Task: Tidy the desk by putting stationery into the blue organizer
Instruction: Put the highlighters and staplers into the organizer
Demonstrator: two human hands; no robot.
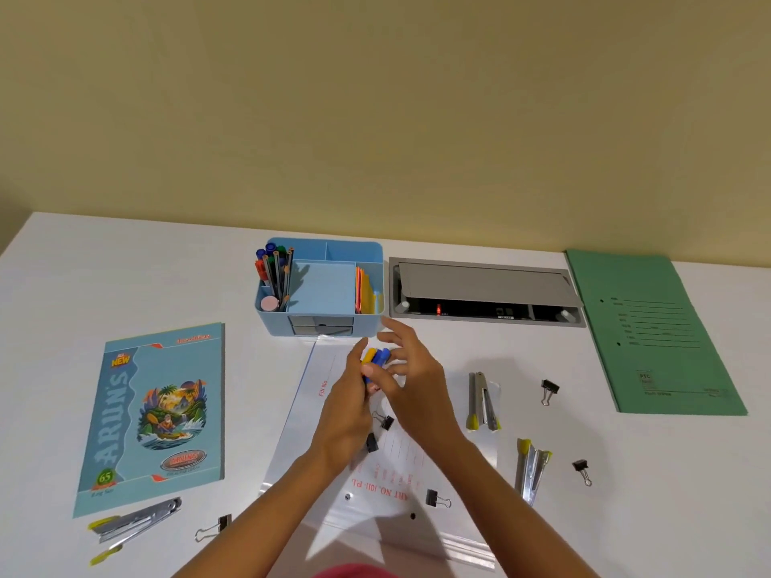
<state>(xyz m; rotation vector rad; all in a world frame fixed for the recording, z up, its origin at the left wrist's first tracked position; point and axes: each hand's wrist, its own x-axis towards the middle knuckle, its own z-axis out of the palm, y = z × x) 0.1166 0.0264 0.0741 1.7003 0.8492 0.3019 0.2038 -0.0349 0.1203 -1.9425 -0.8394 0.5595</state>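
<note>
A bundle of pens (375,358) with blue and yellow caps is held above the desk, just near of the blue organizer (273,323), which stands at the far middle. The left hand (346,406) grips the bundle from below; the right hand (417,390) has its fingers spread, tips against the caps. Under both hands lies a clear file (308,415) with a binder clip (386,421) on it. A stapler (484,400) lies to the right, a notebook (154,410) to the left.

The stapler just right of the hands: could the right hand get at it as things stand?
Probably yes. The stapler lies in the open on the desk beside the right hand, nothing between them. That hand's fingers are spread, while the left hand grips the pens.
</note>
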